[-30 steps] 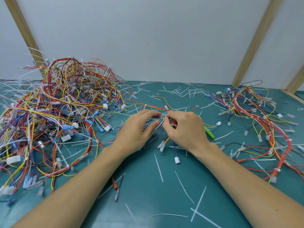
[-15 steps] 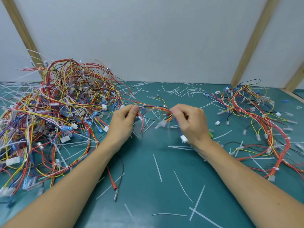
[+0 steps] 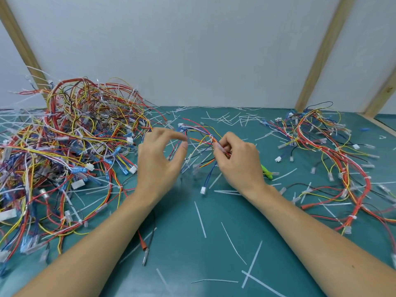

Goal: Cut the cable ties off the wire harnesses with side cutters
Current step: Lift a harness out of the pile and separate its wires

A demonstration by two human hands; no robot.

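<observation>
Two heaps of wire harnesses flank my working area on the teal mat [image 3: 192, 254]. Large tangled pile [image 3: 70, 146] sits at the left, reaching back to the white wall panel [image 3: 192, 50]; smaller pile [image 3: 334, 159] lies at the right, well apart from it. Between them I hold one loose harness [image 3: 203, 144] raised above the mat.

Right hand [image 3: 237, 161]: fingers curled, pinching the harness bundle at the red and yellow wires. Left hand [image 3: 158, 161]: thumb and forefinger curved towards each other near the harness's left end; it is motion-blurred, so I cannot tell whether they grip a wire. One blue lead hangs down from the harness to a white connector [image 3: 202, 190] resting on the mat.

Green-handled side cutters [image 3: 266, 169] lie on the mat just beside my right wrist, mostly hidden behind it. Cut white cable ties [image 3: 200, 219] are scattered over the mat around both forearms. One red-tipped lead [image 3: 144, 245] lies near my left forearm.
</observation>
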